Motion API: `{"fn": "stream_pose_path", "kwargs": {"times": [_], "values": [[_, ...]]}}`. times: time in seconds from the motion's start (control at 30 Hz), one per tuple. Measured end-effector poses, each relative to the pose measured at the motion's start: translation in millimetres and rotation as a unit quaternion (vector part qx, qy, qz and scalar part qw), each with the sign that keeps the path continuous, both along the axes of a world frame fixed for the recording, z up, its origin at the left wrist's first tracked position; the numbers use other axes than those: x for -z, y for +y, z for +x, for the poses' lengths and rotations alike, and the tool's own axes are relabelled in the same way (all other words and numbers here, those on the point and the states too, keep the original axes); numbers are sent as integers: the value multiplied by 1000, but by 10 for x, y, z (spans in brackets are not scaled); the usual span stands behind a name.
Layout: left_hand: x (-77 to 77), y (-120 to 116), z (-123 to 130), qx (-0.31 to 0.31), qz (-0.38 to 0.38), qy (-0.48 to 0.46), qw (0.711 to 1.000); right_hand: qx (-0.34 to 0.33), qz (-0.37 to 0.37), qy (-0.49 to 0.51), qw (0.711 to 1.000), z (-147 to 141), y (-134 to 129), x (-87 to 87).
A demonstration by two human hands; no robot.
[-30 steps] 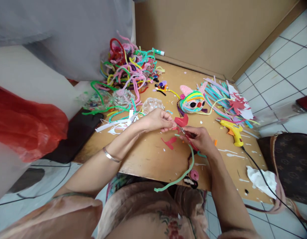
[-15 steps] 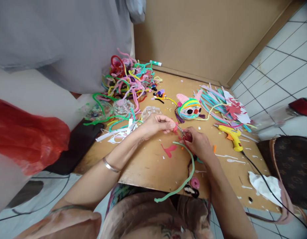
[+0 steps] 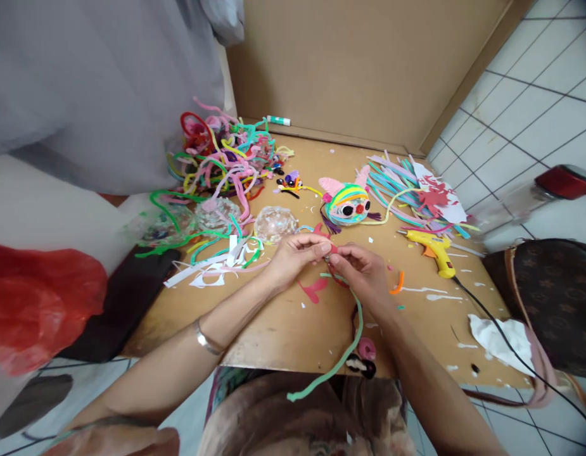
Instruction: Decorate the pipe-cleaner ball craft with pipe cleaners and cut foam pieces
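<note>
My left hand [image 3: 302,253] is closed, its thumb and forefinger pinching a small red cut piece [image 3: 333,249]. Close against it, my right hand [image 3: 363,269] has thumb and forefinger at the same piece. The red-handled scissors [image 3: 339,276] show partly beneath my right palm, mostly hidden by the fingers. Below the hands lies a pink-red scrap [image 3: 313,291]. A pale green pipe cleaner [image 3: 352,347] curves from under my right hand toward the table's near edge. Just beyond the hands sits a decorated ball [image 3: 348,206] with pink ears, black eyes and a red nose.
A yellow glue gun [image 3: 433,250] lies at right, its cord trailing off the table. Tangled pipe cleaners [image 3: 226,158] heap at back left; straight ones [image 3: 400,187] lie back right. A clear ball [image 3: 275,224], white paper strips [image 3: 221,263] and a brown bag [image 3: 549,304] are around.
My right hand has moved in to meet the left, and its fingers now touch the red piece. The scissors have swung down under my right palm. The view has shifted slightly.
</note>
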State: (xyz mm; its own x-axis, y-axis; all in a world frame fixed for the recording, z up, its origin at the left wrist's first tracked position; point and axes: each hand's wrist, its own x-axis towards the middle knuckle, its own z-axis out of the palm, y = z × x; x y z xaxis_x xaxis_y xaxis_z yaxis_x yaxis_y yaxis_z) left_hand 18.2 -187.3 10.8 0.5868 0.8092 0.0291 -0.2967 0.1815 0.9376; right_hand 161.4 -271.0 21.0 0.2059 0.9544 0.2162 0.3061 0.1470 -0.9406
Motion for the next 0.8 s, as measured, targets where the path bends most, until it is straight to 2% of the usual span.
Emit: {"fn": "stream_pose_path", "kwargs": {"times": [0.07, 0.17, 0.27, 0.4, 0.5, 0.6, 0.7, 0.8], "values": [[8, -29, 14, 8, -6, -4, 1000, 11, 8, 7, 1000, -7, -4, 16], [-13, -39, 9, 15, -52, -22, 998, 23, 70, -73, 995, 18, -14, 19], [-38, -26, -6, 23, -113, -47, 992, 49, 150, -185, 970, 28, -32, -1], [-52, -26, -15, 44, -123, -54, 990, 66, 188, -270, 942, 16, -49, -18], [-51, -43, -7, 42, -109, -44, 992, 70, 189, -309, 929, 19, -49, -2], [-40, -52, 7, 20, -93, -30, 995, 70, 161, -327, 928, 27, -41, 24], [-32, -50, 16, 10, -83, -21, 996, 62, 141, -315, 937, 24, -33, 27], [-37, -45, 15, 13, -84, -22, 996, 42, 112, -258, 959, 13, -33, -8]]}}
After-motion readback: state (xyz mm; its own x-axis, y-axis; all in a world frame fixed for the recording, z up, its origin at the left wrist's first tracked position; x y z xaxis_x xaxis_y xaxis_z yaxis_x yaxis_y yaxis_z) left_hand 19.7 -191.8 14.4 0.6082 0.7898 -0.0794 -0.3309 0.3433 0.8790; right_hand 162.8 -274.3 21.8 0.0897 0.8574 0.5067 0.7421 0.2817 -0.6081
